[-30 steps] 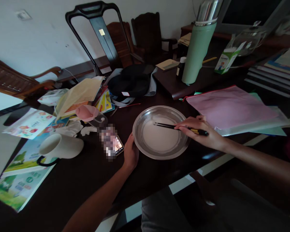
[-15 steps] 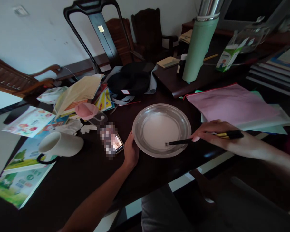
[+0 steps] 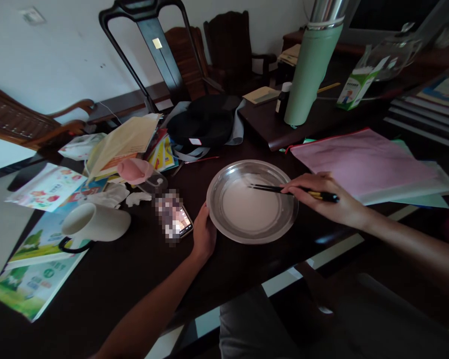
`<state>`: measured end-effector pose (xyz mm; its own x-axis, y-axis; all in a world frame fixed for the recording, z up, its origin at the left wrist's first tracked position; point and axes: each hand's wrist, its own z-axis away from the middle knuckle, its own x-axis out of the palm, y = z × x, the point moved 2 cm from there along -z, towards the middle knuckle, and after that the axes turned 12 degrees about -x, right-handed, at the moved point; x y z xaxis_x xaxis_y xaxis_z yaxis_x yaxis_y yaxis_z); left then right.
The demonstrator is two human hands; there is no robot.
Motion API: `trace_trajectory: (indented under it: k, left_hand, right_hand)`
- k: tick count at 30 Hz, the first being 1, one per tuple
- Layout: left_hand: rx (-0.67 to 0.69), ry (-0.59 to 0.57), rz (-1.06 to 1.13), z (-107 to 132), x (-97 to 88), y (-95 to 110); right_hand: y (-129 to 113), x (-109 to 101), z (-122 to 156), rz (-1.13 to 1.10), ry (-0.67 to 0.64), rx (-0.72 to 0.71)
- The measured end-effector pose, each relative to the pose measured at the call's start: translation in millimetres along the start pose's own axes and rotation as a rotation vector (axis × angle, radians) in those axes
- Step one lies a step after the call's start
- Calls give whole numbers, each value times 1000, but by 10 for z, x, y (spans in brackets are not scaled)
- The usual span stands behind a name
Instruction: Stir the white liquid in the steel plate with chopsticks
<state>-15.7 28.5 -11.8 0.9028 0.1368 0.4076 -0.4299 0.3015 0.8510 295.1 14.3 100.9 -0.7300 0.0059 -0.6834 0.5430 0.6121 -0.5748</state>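
Note:
A round metal basin (image 3: 230, 233) stands on the dark table, with a smooth whitish substance (image 3: 250, 208) covering its bottom; I cannot make out whether it is powder or liquid. My left hand (image 3: 204, 233) grips the basin's left rim, its fingertips partly hidden along the side. In my right hand (image 3: 333, 204) is a pair of black chopsticks (image 3: 267, 188) with gold bands, held between closed fingers. Their tips reach over the basin's middle, near the far part of the white substance. Whether they touch it is unclear.
A lit phone (image 3: 182, 219) lies left of the basin, beyond it a white mug (image 3: 101, 224) on booklets. A pink zip pouch (image 3: 359, 159) lies right. Behind stand a green thermos (image 3: 310, 75), a small dark bottle (image 3: 282, 99) and a black bag (image 3: 202, 124).
My right hand has moved left and away from me, carrying the chopsticks from the basin's near side to its farther middle. My left hand stays at the rim.

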Motion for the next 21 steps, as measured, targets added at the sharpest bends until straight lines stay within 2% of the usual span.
trace_trajectory:
  k: [2,5,8,11,15,18,21]
  left_hand:
    - [6,-6,-5,-2,3,-1]
    - [7,16,-6,-8,-7,-17]
    - [3,44,2,-17,-24,-42]
    - [-2,52,11,-25,-36,-59]
    - [0,63,1,-24,-50,-57]
    - [-19,53,-2,-21,-56,-51]
    - [-24,39,3,-21,-53,-44]
  right_hand:
    - [-40,-190,23,12,8,44]
    - [-67,-421,128,-2,-61,184]
    - [-77,-497,230,-81,-138,263]
    - [-113,-372,244,-153,-186,198]
    - [-137,-6,169,-201,-194,48]
    - [-66,225,110,-153,-153,8]
    - [30,294,54,-73,-76,4]
